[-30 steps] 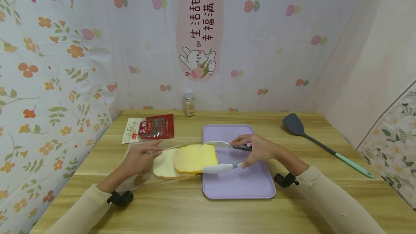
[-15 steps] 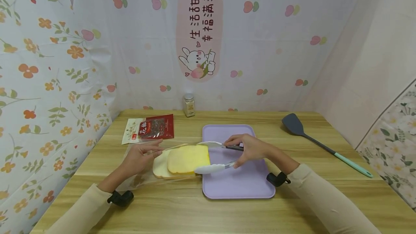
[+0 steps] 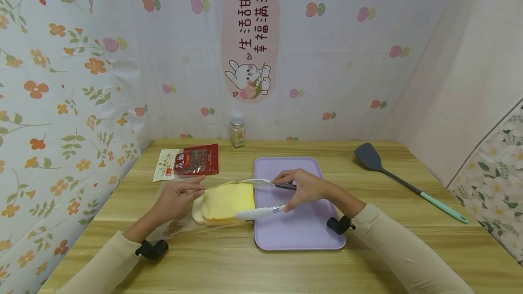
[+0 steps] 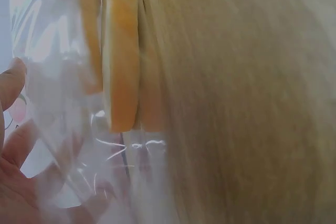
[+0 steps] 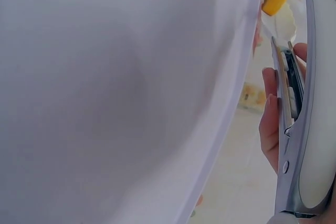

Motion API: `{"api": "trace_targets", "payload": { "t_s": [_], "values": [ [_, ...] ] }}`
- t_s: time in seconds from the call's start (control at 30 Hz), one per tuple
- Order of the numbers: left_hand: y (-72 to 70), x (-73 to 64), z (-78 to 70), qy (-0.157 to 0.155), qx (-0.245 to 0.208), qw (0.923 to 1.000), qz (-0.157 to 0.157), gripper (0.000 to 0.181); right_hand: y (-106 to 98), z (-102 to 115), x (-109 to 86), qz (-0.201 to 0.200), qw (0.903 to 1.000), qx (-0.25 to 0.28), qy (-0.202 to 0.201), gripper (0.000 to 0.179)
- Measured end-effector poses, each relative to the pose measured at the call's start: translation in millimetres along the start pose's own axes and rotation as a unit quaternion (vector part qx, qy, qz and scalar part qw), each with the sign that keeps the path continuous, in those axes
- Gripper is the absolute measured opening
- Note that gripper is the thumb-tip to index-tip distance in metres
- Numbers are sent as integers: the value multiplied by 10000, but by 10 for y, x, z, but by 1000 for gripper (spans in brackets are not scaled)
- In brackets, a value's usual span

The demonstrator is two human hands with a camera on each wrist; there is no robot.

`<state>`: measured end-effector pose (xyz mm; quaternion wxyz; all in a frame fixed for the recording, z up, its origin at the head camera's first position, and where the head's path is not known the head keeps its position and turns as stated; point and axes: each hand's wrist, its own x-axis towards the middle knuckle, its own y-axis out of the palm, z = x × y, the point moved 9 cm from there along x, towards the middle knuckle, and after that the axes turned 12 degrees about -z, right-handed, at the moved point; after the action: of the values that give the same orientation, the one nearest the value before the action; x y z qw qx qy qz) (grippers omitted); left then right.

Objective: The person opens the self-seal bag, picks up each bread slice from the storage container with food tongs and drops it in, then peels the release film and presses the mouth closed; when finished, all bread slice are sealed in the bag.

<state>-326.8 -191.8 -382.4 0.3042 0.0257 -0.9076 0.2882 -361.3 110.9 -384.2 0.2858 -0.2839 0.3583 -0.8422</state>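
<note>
My left hand [image 3: 175, 201] holds a clear plastic bag [image 4: 58, 40], its film stretched across the fingers in the left wrist view. In or under the film lies a pale bread slice [image 3: 197, 212], with a yellow-topped bread slice [image 3: 229, 198] overlapping most of it. My right hand [image 3: 308, 189] grips a pair of tongs [image 3: 256, 213], thumb on one arm and fingers on the other. The tongs' white tips flank the right end of the upper slice, partly over the lilac tray [image 3: 300, 235]. Orange-brown crust edges [image 4: 123, 72] show close up in the left wrist view.
A red-and-cream spice packet [image 3: 189, 162] lies behind my left hand. A small seasoning jar [image 3: 238, 133] stands against the back curtain. On the right, a dark spatula [image 3: 369, 157] with a mint handle lies slanted across the wooden table [image 3: 229, 271].
My right hand and the tongs have moved left, carrying the yellow-topped slice further over the pale slice and off the tray's edge. My left hand stays in place.
</note>
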Motion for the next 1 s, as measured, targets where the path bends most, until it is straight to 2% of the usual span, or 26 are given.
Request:
{"api": "trace_targets", "payload": {
  "t_s": [0.23,0.47,0.7,1.0],
  "values": [
    [6,-9,18,-68,-203,9998,34,14,63,0,70,57,9999,-55,63,79],
    [-14,-12,-13,106,-20,9999,-21,15,116,44,132,-8,10000,-55,19,79],
    [-3,-20,19,-71,-232,9997,58,15,161,52,159,41,9999,-15,99,81],
    [10,-33,32,-128,-343,9993,102,16,170,41,155,-10,9999,17,141,83]
  ]
}}
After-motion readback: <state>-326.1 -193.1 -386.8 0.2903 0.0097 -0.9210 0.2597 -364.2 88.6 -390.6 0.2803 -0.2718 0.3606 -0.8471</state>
